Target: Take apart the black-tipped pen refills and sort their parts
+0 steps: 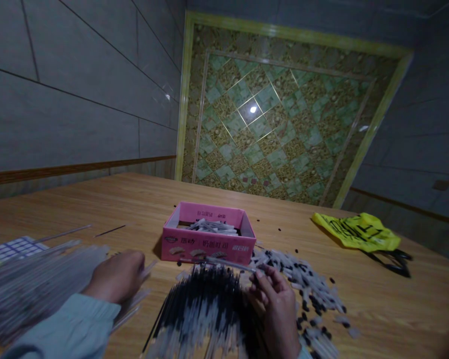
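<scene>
Head view, nearest first: I see my left hand (116,275), knuckles up on a light blue sleeve (71,326), curled loosely over a heap of clear pen barrels (33,286) on the left of the wooden table (389,299); I cannot tell whether it grips any. My right hand (277,301) rises from the bottom edge, fingers pinched on one thin pen tube (228,263) that lies level just in front of the box. Between the hands a fan of black ink refills (205,311) spreads toward me, blurred. Right of that hand, a scatter of small grey and black pen caps (307,294) runs along the table.

Just beyond the fingertips stands a pink cardboard box (208,247), open on top, with grey pen parts inside; its front bears white print that I cannot read. Far left lies a blue-and-white gridded sheet (17,246). Farther right rests a crumpled yellow plastic bag (357,232) with black lettering, illegible. Behind the table are grey wall tiles and a green patterned panel (269,114).
</scene>
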Motion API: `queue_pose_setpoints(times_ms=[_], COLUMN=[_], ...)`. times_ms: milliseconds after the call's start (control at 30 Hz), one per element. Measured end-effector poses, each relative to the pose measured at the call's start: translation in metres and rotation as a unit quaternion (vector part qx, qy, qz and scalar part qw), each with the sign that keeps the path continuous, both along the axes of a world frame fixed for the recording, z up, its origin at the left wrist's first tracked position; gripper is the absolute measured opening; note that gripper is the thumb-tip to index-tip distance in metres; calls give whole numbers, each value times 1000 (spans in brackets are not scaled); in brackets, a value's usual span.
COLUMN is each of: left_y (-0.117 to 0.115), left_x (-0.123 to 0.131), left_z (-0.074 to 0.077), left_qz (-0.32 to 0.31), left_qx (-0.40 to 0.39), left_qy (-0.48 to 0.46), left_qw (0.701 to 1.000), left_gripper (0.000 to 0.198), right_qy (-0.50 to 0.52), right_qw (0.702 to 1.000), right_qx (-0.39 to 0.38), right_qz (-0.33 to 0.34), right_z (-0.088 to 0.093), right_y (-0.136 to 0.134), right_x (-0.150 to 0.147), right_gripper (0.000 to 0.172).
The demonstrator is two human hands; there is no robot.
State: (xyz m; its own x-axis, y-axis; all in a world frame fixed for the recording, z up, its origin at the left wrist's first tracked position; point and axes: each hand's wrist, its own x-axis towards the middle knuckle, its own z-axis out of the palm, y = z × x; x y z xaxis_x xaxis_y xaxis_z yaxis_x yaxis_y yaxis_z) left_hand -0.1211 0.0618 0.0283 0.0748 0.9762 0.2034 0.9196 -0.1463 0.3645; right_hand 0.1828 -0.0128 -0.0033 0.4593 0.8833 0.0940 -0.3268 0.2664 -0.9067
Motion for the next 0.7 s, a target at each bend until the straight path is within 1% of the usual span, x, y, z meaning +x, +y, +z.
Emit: queue_pose_setpoints(times_ms=[33, 67, 100, 133, 167, 200, 233, 267, 300, 367, 400, 433, 500, 600, 667, 700], left_y=[-2, -6, -9, -14, -19, -24, -29, -33, -37, -43, -44, -45, -47, -49, -51, -51], left_x=[9, 20, 33, 48, 64, 79, 93, 105, 114, 125, 127, 128, 128, 127, 128, 128], left_z=[4, 7, 7, 6, 1, -5, -14, -24, -34, -52, -59, -64, -68, -64, -59, -57], left_qz=[0, -30, -60, -104, -143, -171, -186, -183, -173, -157, -145, -132, -118, -119, -119, -115], left_qx=[8, 13, 19, 10, -30, -87, -142, -178, -202, -235, -245, -255, -266, -265, -259, -256], left_qy=[-8, -57, -140, -240, -349, -441, -510, -565, -607, -656, -672, -679, -683, -684, -689, -692], left_qw=[1000, 998, 988, 965, 925, 877, 828, 785, 749, 700, 684, 675, 670, 669, 666, 665], left_gripper=[13, 10, 9, 10, 11, 16, 21, 24, 28, 33, 35, 37, 38, 37, 33, 31], right_qy=[-12, -30, -52, -81, -96, -111, -127, -149, -176, -235, -266, -299, -369, -479, -550, -582], right_qw=[1000, 999, 997, 994, 993, 991, 989, 986, 982, 971, 963, 954, 930, 877, 833, 809], right_qx=[12, 28, 50, 66, 71, 75, 76, 74, 66, 41, 29, 18, -1, -31, -60, -76], right_qz=[-9, -14, -16, -20, -21, -18, -18, -12, 0, 14, 13, 7, -9, -9, 13, 24], right_z=[7, 15, 24, 33, 42, 50, 57, 62, 67, 69, 68, 65, 54, 30, 13, 5], right_y=[4, 10, 18, 29, 41, 54, 68, 82, 94, 111, 115, 115, 107, 83, 66, 59], right_x=[2, 4, 5, 6, 6, 5, 4, 3, 2, 4, 6, 10, 21, 37, 42, 43], right_gripper=[27, 26, 25, 25, 25, 25, 25, 25, 25, 27, 28, 29, 29, 19, 10, 10])
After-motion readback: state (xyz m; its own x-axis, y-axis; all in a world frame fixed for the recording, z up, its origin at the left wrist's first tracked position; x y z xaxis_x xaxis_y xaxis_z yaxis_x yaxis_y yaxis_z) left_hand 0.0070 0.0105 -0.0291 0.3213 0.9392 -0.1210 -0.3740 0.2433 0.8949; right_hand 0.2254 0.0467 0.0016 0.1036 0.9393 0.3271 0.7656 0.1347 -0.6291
